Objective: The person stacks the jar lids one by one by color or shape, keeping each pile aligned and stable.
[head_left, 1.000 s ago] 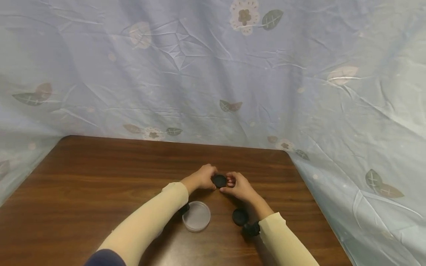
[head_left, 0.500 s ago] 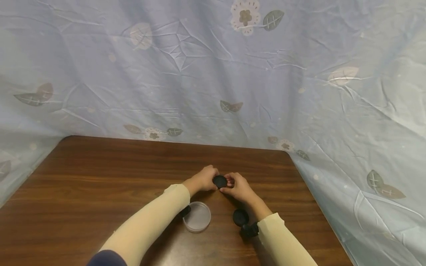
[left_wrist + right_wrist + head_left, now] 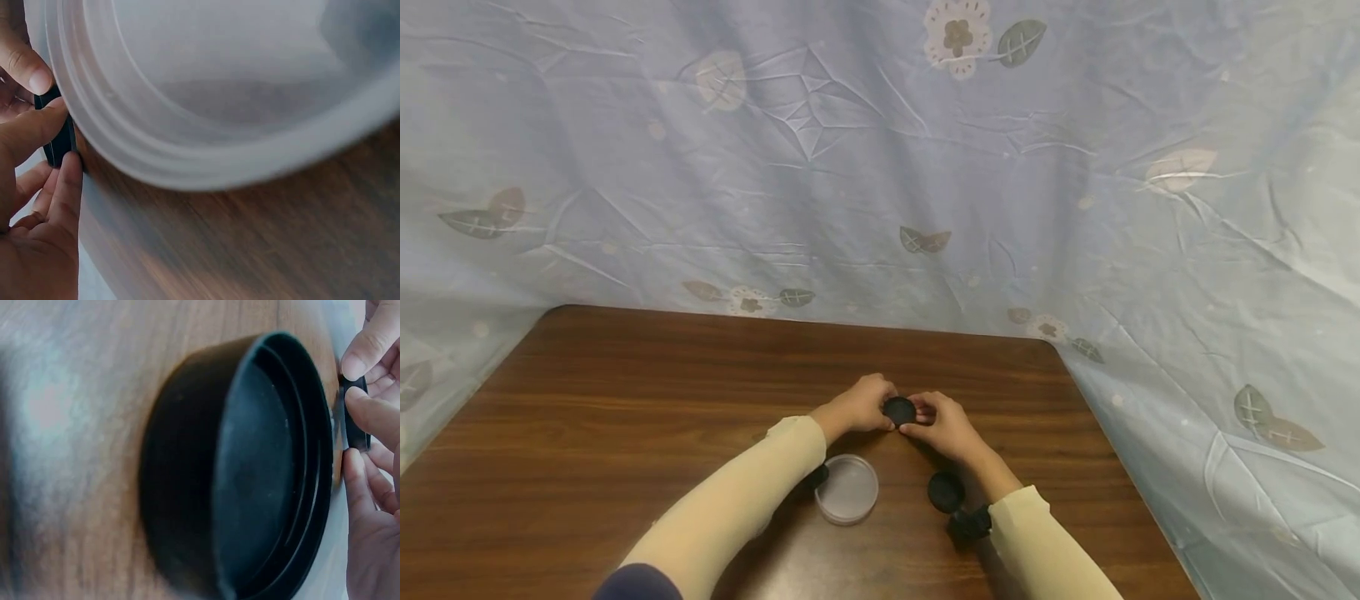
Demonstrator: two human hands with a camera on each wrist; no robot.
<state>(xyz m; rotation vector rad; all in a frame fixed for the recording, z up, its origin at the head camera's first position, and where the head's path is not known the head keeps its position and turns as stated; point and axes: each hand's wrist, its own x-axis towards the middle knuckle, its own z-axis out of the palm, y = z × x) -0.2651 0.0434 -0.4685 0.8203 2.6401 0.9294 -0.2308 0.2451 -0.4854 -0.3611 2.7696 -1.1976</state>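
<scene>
A small black round lid is held between my two hands near the far side of the table. My left hand grips its left edge with thumb and fingers. My right hand pinches the opposite edge. Both wrist views show fingertips of the two hands on the rim of this thin black lid. Much of its face is hidden there by fingers. A clear shallow round dish lies beside my left forearm. Under my right wrist is another black round cap, its hollow side and inner ridges visible in the right wrist view.
The brown wood-grain table has its far edge against a pale blue floral curtain, which also hangs along both sides. Black wrist cameras, including the right wrist camera, sit low over the table close to the dish and cap.
Both hands stay on the black lid, with only slight shifts of hands and lid. The whole head view drifts slightly to the right. The dish and the other cap keep their places on the table.
</scene>
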